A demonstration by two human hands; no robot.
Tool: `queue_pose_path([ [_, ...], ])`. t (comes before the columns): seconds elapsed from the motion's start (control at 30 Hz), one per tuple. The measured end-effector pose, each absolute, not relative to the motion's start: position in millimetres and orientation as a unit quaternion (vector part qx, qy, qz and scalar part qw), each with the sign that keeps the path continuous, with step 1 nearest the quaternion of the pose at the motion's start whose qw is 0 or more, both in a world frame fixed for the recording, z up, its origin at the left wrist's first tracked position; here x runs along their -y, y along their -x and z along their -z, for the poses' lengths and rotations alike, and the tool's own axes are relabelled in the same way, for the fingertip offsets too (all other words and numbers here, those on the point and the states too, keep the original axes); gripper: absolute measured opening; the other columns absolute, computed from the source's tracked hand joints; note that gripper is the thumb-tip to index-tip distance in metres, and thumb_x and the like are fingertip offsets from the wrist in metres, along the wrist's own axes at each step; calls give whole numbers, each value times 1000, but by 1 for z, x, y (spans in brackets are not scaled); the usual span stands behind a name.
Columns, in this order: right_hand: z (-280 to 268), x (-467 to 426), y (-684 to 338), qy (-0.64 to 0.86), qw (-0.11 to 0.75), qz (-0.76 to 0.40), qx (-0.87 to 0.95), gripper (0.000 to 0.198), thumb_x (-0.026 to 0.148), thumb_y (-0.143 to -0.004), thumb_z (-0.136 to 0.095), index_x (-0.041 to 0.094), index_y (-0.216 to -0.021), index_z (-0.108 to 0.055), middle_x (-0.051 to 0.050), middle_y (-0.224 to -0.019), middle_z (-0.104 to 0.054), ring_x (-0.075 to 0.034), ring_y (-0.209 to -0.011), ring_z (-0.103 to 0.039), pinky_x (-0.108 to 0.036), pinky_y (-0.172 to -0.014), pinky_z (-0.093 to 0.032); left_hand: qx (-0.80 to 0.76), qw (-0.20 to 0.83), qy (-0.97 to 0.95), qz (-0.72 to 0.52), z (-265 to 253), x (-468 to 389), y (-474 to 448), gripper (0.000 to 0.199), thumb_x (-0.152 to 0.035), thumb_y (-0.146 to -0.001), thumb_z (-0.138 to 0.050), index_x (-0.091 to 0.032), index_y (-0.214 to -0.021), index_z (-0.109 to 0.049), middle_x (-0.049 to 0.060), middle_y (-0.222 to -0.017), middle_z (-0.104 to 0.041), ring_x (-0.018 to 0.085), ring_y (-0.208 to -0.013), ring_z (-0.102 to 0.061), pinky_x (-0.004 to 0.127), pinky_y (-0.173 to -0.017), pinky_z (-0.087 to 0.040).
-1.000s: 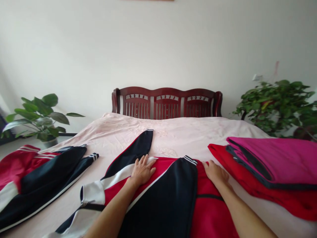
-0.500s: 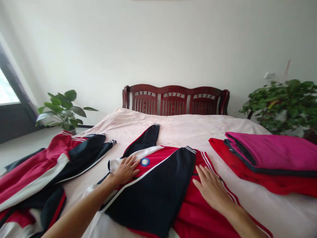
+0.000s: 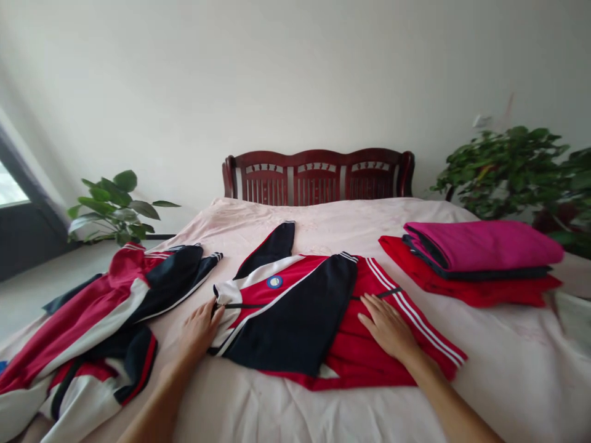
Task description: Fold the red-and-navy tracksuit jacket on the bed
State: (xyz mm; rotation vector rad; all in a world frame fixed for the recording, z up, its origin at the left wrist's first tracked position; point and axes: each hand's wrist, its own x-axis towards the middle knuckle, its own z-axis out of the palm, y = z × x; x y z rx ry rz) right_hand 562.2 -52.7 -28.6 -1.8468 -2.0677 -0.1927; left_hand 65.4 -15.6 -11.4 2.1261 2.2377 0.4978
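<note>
A track jacket [image 3: 286, 320] in red, navy and white lies spread on the bed, one navy sleeve [image 3: 272, 246] stretched toward the headboard and the other folded across the front. A round blue-and-white badge [image 3: 274, 282] shows on its chest. At the white collar, on the jacket's left end, my left hand [image 3: 201, 326] rests with fingers extended, their tips touching the edge. My right hand [image 3: 388, 326] lies flat on the red lower part near the white-striped hem, fingers stretched out. Neither hand appears to grip the cloth.
More red, navy and white sportswear [image 3: 92, 326] lies loosely on the left. Folded magenta and red clothes [image 3: 484, 246] are stacked on the right. Behind the pale bedsheet [image 3: 351, 418] rises a dark wooden headboard [image 3: 318, 178]. Leafy plants [image 3: 503, 166] flank the bed.
My left hand has moved from the jacket's chest leftward and down to the collar, uncovering a dark line across the front. My right hand stays on the red cloth. The view has shifted slightly.
</note>
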Motion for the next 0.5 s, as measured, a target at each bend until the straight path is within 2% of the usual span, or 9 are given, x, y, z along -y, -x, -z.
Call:
queue_pose_path([
  [0.13,21,57,-558,661,177,47,728,55,41,-95,-40,11,-137,-55,-17,-145,-52,-27,-138,-45,-47,-116,-34,-735,8,-665,-135,3,27,-69,67,-63,-92,-36,-18,-138,-52,18,-128,-63,36,-116,-60,46,-95,-45],
  [0.2,18,58,-557,658,187,43,729,53,39,-94,-41,11,-136,-56,-17,-144,-54,-28,-136,-46,-47,-115,-35,-738,29,-660,-138,1,26,-70,72,-68,-87,-42,-17,-137,-52,19,-121,-66,36,-108,-65,43,-87,-49],
  [0.33,10,64,-555,638,253,51,725,41,29,-93,-42,16,-124,-65,-14,-130,-65,-26,-123,-59,-46,-107,-44,-737,80,-650,-169,3,22,-65,61,-57,-85,-52,-16,-130,-57,15,-110,-72,31,-100,-69,34,-77,-51],
  [0.4,1,74,-551,619,299,72,723,36,24,-93,-42,19,-115,-69,-12,-118,-70,-24,-111,-64,-43,-101,-49,-739,80,-647,-169,3,22,-60,54,-53,-88,-50,-19,-128,-58,13,-105,-74,30,-97,-70,34,-74,-50],
  [0.5,-15,103,-531,568,333,77,748,27,23,-96,-44,21,-102,-71,-8,-98,-72,-21,-95,-65,-37,-90,-51,-746,77,-641,-161,-3,27,-57,53,-53,-91,-45,-19,-130,-57,14,-101,-74,31,-94,-70,36,-73,-50],
])
